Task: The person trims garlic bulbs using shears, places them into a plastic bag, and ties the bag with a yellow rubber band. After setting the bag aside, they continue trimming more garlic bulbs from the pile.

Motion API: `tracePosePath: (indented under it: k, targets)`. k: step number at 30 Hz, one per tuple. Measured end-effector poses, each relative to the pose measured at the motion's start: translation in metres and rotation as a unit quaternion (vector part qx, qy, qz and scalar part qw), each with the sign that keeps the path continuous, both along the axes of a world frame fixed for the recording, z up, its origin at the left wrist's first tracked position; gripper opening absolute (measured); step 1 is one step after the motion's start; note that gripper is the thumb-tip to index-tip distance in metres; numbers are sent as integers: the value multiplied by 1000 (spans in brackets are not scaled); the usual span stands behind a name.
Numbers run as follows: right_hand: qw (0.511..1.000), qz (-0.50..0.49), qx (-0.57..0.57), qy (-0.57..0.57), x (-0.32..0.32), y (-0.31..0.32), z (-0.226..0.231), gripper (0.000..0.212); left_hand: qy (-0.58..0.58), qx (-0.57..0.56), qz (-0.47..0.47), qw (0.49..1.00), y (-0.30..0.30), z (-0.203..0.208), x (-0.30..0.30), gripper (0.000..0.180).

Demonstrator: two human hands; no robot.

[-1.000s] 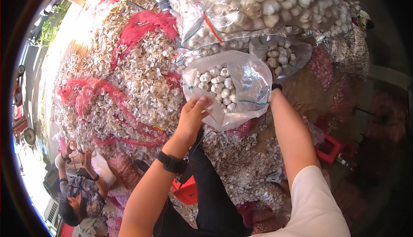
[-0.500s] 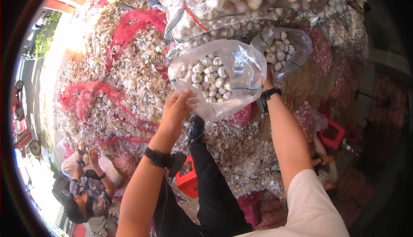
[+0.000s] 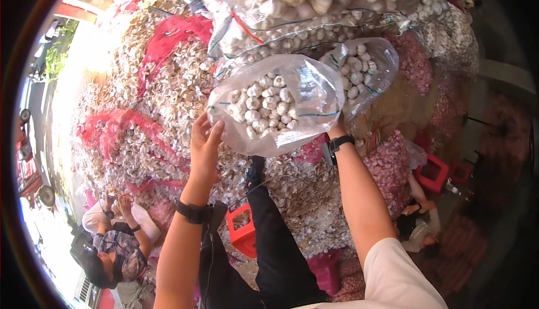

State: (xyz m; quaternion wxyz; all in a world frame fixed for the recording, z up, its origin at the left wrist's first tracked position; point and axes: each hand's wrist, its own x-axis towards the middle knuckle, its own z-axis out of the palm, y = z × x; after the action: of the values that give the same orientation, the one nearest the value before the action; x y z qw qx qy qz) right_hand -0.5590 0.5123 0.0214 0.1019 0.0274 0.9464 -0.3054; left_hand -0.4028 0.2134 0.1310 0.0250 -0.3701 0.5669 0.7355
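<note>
Left hand [image 3: 204,145] has slid round to the left edge of the translucent plastic bag [image 3: 314,87], garlic bulbs [image 3: 265,104] inside, right hand [image 3: 338,129] half-hidden at its right, can't tell if either grips

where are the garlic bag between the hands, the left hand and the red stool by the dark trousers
Garlic bag [image 3: 319,87], head view: clear plastic toward its right
Left hand [image 3: 204,153], head view: middle of the hand
Red stool [image 3: 245,238], head view: side below its opening
</note>
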Motion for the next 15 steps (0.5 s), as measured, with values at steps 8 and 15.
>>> tracePosePath:
  k: [8, 15]
  targets:
    - [967, 131, -173, -130, 12, 95, -101, 34, 108, -284, -13, 953, 77, 28, -11, 56]
    - [968, 125, -175, -132, 45, 60, -101, 33, 165, -455, -61, 873, 97, 55, -20, 48]
